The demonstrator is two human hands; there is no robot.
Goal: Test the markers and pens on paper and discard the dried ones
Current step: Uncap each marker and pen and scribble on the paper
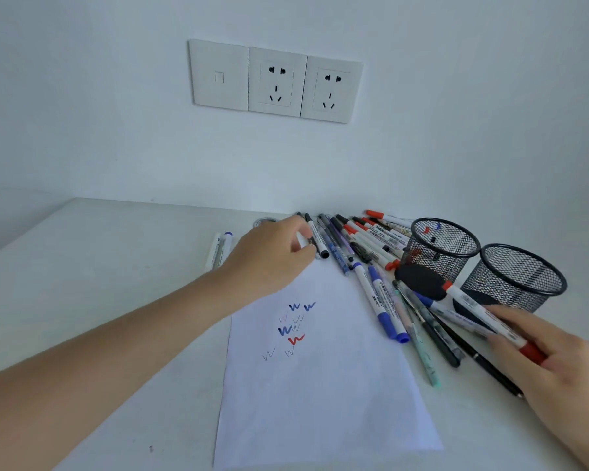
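Observation:
A white sheet of paper (323, 385) lies on the desk with blue, red and faint grey squiggles on it. My left hand (269, 260) reaches past the paper's far edge, its fingers closed around a black-capped marker (317, 240) at the left end of the pile of pens and markers (361, 243). My right hand (555, 365) rests at the right, holding a white marker with red ends (490, 321) that lies slanted over other pens. More pens (419, 331) lie along the paper's right edge.
Two black mesh cups (442, 246) (521, 280) stand at the right, the nearer-left one with small caps inside. Two blue-capped markers (220, 249) lie apart at the left. The wall with sockets (276, 81) rises just behind the desk.

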